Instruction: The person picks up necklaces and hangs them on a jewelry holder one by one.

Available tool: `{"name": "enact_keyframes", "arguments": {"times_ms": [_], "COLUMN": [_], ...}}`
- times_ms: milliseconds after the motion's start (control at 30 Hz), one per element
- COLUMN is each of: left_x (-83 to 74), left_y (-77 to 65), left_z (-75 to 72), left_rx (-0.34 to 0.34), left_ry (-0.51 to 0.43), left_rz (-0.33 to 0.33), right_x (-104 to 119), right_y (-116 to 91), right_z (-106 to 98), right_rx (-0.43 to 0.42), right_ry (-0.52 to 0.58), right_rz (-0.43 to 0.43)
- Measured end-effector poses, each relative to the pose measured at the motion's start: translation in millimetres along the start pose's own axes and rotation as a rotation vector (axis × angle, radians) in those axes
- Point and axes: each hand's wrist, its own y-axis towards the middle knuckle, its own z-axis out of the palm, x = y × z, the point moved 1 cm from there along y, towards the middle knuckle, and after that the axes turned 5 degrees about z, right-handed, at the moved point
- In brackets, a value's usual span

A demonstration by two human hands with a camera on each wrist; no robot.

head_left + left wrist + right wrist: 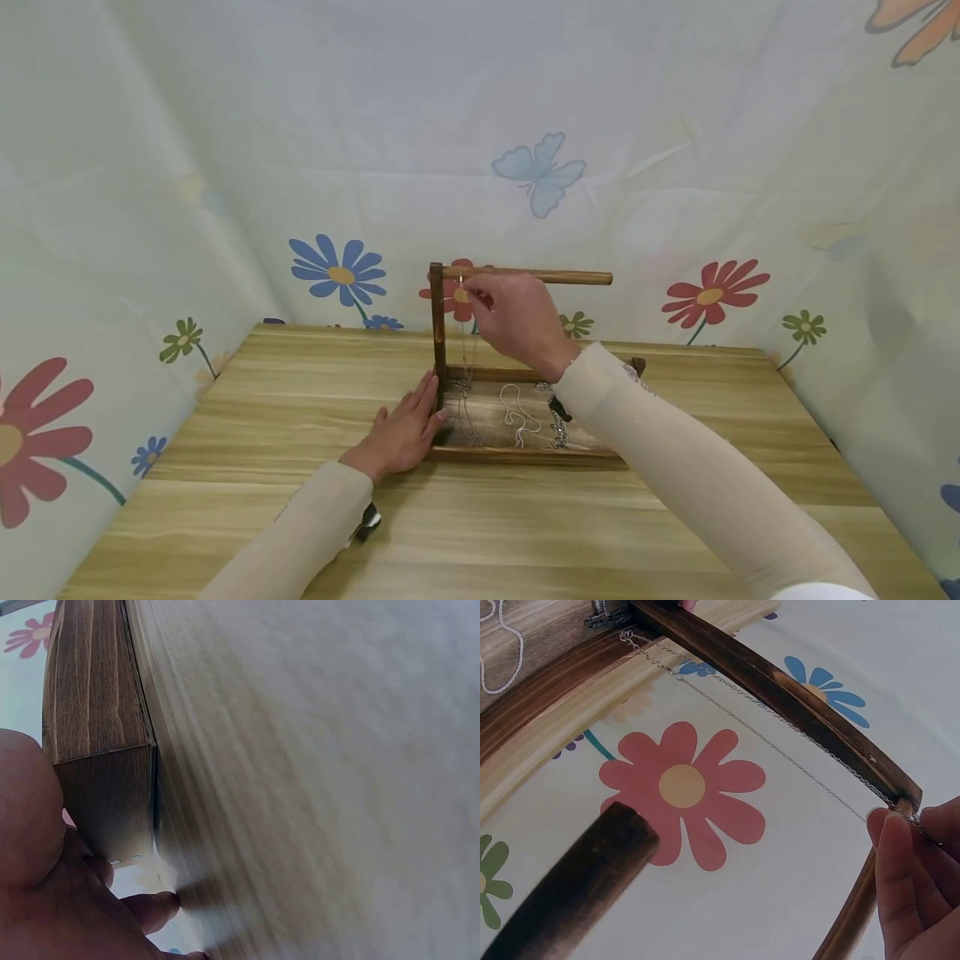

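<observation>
Thin silver chain point(780, 751) is pinched by right hand point(919, 877) beside top of dark wooden post point(787, 697) | two strands are stretched toward wooden tray point(562, 682) | white cord point(519, 654) is laid in tray, upper left | large red flower point(682, 785) is printed on pale backdrop point(780, 900) behind

chain point(765, 740): metal | post point(438, 325): grained wood | tabletop point(585, 525): smooth, wood-look | backdrop point(390, 108): smooth, creased

Soft diffuse light, faint shadows, dim wrist views, near tabletop point(352, 750) blurred in left wrist view
</observation>
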Motion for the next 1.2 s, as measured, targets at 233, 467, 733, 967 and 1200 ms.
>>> {"name": "enact_keyframes", "arguments": {"times_ms": [233,467,733,967,1200], "left_x": [0.0,-0.9,0.0,0.8,-0.1], "left_y": [0.7,0.5,0.5,-0.9,0.0], "left_z": [0.2,-2.1,-2.7,-1.2,-1.2], "left_rx": [-0.003,0.005,0.006,0.005,0.011], "left_ry": [0.003,0.011,0.008,0.001,0.008], "left_rz": [-0.005,-0.003,-0.004,-0.004,-0.005], "right_x": [-1.7,-2.6,-5.9,-7.6,-9.3], "right_y": [-4.2,-4.3,-4.6,-5.8,-5.8], "right_z": [6.6,10.3,16.2,22.1,22.9], "right_rx": [0.093,0.142,0.287,0.379,0.443], "right_ry": [0.041,0.052,0.025,-0.009,0.0], "right_rz": [0.076,0.095,0.1,0.084,0.125]}}
